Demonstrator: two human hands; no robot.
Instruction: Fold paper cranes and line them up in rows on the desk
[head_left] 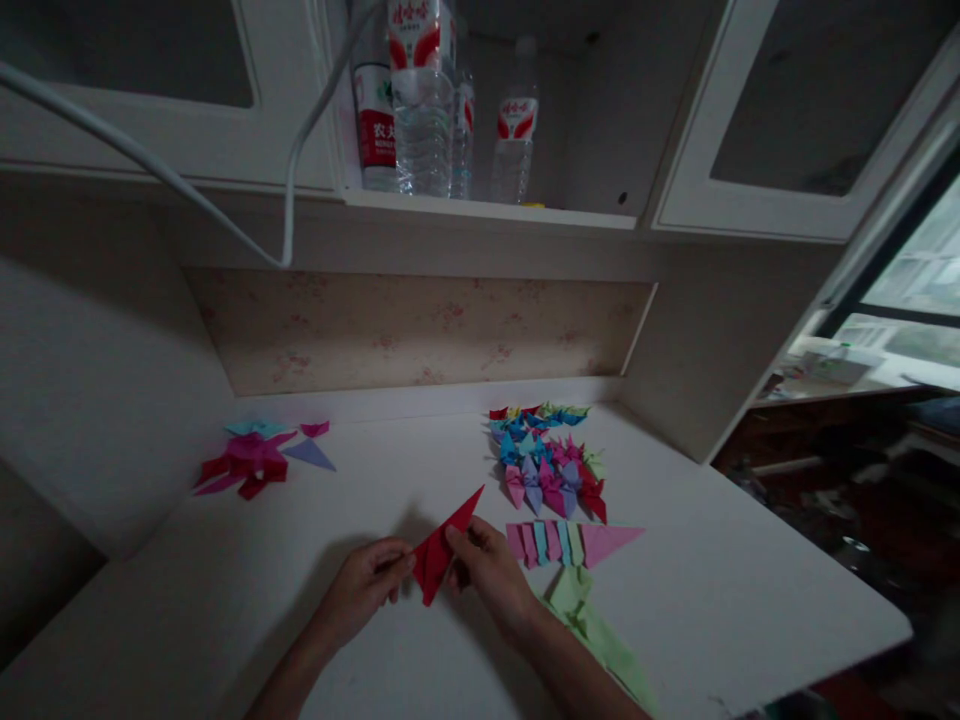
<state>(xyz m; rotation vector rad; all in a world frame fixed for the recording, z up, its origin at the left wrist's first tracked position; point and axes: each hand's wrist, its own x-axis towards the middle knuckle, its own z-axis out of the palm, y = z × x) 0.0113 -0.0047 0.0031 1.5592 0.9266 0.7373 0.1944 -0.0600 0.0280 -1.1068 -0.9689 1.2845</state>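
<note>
A piece of folded red paper [439, 552] is held above the white desk between both hands. My left hand [367, 583] pinches its lower left edge between thumb and fingers. On the right side, my right hand [491, 575] grips it with the thumb on top, the other fingers partly hidden behind. The paper has a long point to the upper right and another pointing down. Just right of my right hand lies a row of overlapping folded pink, blue and green papers [555, 543]. Light green folded papers [592, 625] lie beside my right forearm.
Several finished-looking origami pieces [551, 460] stand grouped at the back right of the desk [405, 450]. Loose folded papers [255, 455] lie at the back left. Overhead, a shelf holds water bottles [424, 110], and a white bent rod [288, 190] crosses the upper left.
</note>
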